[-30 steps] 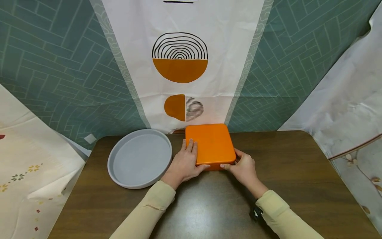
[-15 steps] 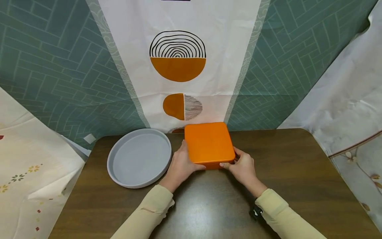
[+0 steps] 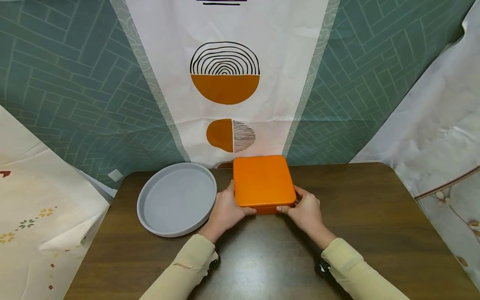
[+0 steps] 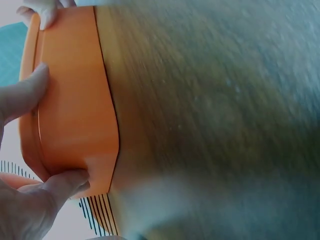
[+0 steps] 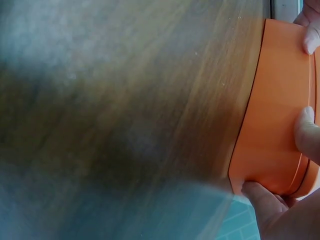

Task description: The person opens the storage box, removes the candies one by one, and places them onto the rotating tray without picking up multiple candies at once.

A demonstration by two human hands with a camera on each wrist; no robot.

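A square orange box (image 3: 264, 179) with a closed lid sits at the far edge of the table. My left hand (image 3: 225, 210) holds its near left corner, the thumb on the front wall and the fingers along the left side. At the near right corner my right hand (image 3: 308, 211) grips the box, thumb on the front and fingers on the right side. In the left wrist view the front wall of the box (image 4: 75, 95) rests against the wooden surface. The lid's seam shows in the right wrist view of the box (image 5: 275, 100). The contents are hidden.
A round grey tray (image 3: 176, 198) with a low rim lies left of the box, close to my left wrist. Behind the brown wooden table (image 3: 360, 225) hangs a green and white patterned cloth (image 3: 279, 83). Pale cloths hang at both sides.
My left hand's fingers have slid off the top of the lid and down to the box's left side. The right hand keeps its grip, and the box stays in place.
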